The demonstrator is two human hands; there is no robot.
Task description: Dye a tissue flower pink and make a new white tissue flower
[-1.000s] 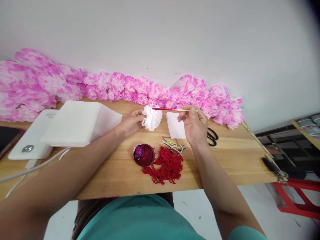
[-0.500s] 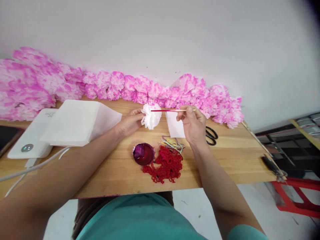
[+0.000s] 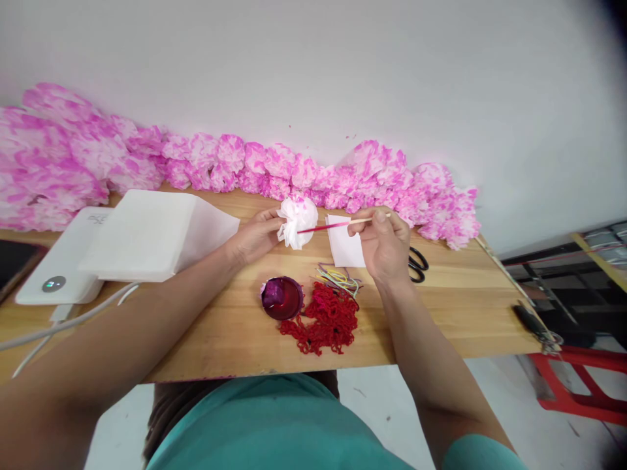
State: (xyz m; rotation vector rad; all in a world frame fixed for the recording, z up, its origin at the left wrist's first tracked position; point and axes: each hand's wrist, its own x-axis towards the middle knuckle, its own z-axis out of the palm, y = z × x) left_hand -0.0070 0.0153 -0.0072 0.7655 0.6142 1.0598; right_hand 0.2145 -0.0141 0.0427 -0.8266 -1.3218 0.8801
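Note:
My left hand (image 3: 259,234) is closed on a white tissue paper flower (image 3: 300,219) with a little pink near its top. A thin stick (image 3: 326,226), pale at one end and stained dark pink at the other, is pinched in my right hand (image 3: 385,241). Its stained tip lies over the flower; I cannot tell whether it touches. In front of my hands stands a small cup of dark red dye (image 3: 291,299) with something purple in it. A heap of red yarn (image 3: 333,320) lies beside the cup.
Pink-and-white paper flowers (image 3: 274,163) line the wall. White paper sheets (image 3: 345,241), black-handled scissors (image 3: 418,264) and thin coloured strings (image 3: 337,279) lie nearby. At left are a white paper stack (image 3: 142,235) and a white power bank (image 3: 59,287) with a cable.
The stained end of the stick has dipped lower across the flower, so the stick now slants. Pink now shows near the flower's top. My left hand still grips the flower.

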